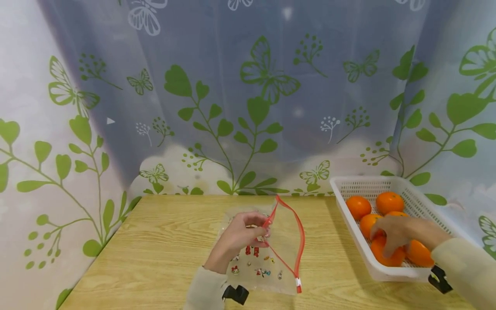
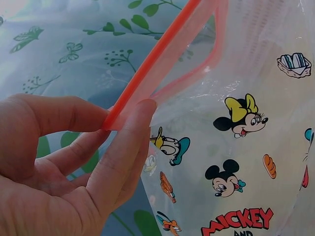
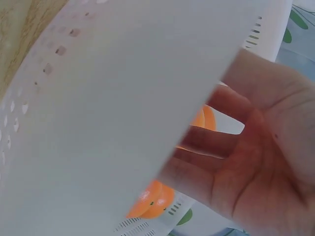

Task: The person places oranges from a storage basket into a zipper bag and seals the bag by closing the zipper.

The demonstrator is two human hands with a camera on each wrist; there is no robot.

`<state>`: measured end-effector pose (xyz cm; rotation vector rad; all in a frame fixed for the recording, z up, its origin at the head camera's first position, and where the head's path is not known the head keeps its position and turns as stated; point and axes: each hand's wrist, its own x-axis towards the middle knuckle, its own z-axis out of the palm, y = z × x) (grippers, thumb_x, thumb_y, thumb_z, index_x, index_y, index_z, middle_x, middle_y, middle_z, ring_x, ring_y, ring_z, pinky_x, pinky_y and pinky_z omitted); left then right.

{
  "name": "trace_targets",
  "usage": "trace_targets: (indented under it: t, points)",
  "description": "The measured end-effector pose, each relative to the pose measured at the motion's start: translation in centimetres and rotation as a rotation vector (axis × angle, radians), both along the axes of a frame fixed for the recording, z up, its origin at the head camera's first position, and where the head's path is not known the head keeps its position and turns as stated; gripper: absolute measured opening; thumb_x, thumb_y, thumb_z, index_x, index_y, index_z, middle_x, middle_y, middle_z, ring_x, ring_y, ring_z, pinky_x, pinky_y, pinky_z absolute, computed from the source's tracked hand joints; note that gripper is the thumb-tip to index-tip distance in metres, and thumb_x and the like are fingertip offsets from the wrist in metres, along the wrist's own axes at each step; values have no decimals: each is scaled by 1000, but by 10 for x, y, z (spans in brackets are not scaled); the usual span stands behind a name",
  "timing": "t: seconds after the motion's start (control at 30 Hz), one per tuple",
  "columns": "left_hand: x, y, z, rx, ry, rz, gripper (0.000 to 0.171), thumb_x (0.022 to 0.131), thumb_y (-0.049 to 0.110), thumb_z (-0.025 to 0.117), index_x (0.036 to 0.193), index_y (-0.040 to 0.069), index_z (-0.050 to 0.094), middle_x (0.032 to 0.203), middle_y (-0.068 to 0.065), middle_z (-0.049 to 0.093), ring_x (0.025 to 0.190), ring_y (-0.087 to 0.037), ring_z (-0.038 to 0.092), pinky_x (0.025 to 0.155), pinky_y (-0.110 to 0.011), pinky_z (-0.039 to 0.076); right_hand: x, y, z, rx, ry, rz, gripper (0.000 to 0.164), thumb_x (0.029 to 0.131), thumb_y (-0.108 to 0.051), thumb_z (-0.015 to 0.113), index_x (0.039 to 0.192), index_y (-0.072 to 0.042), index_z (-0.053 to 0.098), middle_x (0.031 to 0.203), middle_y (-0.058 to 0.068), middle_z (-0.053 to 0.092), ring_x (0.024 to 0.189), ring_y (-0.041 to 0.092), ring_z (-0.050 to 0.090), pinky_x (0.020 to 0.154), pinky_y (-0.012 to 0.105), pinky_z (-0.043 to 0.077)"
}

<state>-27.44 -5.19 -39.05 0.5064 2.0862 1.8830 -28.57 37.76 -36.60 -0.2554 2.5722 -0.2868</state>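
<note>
My left hand (image 1: 240, 236) pinches the red-edged mouth of a clear zip bag (image 1: 252, 269) between thumb and fingers. The bag's mouth gapes, its red zip strip (image 1: 301, 232) bowed away from the hand, with a white slider (image 1: 298, 282) at the near end. Cartoon prints (image 2: 243, 118) cover the plastic. Inside a white plastic basket (image 1: 341, 202), my right hand (image 1: 403, 231) reaches down with spread fingers around a front orange (image 1: 381, 258). In the right wrist view the basket wall (image 3: 123, 108) hides the fingertips of this hand (image 3: 261, 152).
More oranges lie in the basket, among them one at the back left (image 1: 358, 207) and one at the back right (image 1: 389, 202). The wood-grain table (image 1: 155, 249) meets a curtain (image 1: 217, 142) printed with leaves and butterflies.
</note>
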Motion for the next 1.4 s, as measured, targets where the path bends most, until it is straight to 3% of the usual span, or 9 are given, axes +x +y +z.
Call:
trace_targets:
  t: [0.2, 0.33, 0.57, 0.77, 1.0, 1.2, 1.4]
  points:
    - [0, -1, 0, 4, -2, 1, 25, 98, 2, 63, 122, -4, 68, 111, -25, 66, 86, -14, 67, 76, -36, 68, 0, -1, 2, -9, -11, -14, 44, 81, -11, 86, 121, -9, 68, 121, 19, 58, 88, 22, 59, 64, 37, 65]
    - [0, -1, 0, 6, -5, 0, 25, 98, 1, 63, 122, -4, 68, 112, -27, 65, 86, -14, 67, 76, -36, 68, 3, 0, 7, -43, 34, -22, 48, 78, -9, 86, 122, -5, 66, 118, 18, 59, 89, 24, 57, 64, 34, 63]
    - [0, 0, 0, -5, -1, -2, 27, 98, 0, 62, 124, -4, 67, 108, -21, 67, 87, -15, 68, 76, -37, 68, 9, 5, 22, -88, 191, 50, 54, 76, -13, 87, 125, 0, 67, 117, 17, 63, 89, 24, 54, 67, 28, 52]
    - [0, 1, -1, -6, 1, -1, 26, 98, 0, 62, 123, -4, 68, 104, -14, 67, 86, -14, 68, 75, -35, 68, 14, 4, 31, -126, 370, 132, 56, 78, -25, 89, 125, -2, 69, 116, 16, 69, 97, 26, 63, 79, 37, 57]
    - [0, 1, -1, -6, -4, 4, 25, 98, 0, 63, 122, -3, 68, 104, -15, 67, 87, -17, 69, 75, -36, 68, 21, -1, 25, -135, 554, 64, 63, 78, -33, 89, 128, -3, 68, 116, 17, 72, 96, 26, 65, 79, 38, 55]
    - [0, 2, -1, -10, 1, 1, 25, 98, 2, 63, 122, -3, 68, 107, -21, 66, 85, -15, 68, 74, -35, 68, 24, -6, 24, -223, 677, -1, 66, 80, -31, 89, 133, 0, 65, 116, 24, 71, 98, 37, 70, 81, 48, 60]
    - [0, 1, -1, -9, 0, 4, 26, 98, 2, 64, 123, -3, 68, 110, -23, 66, 84, -15, 68, 75, -37, 68, 22, -24, 17, -328, 777, -80, 65, 84, -36, 87, 137, -7, 64, 119, 23, 72, 99, 38, 71, 79, 43, 57]
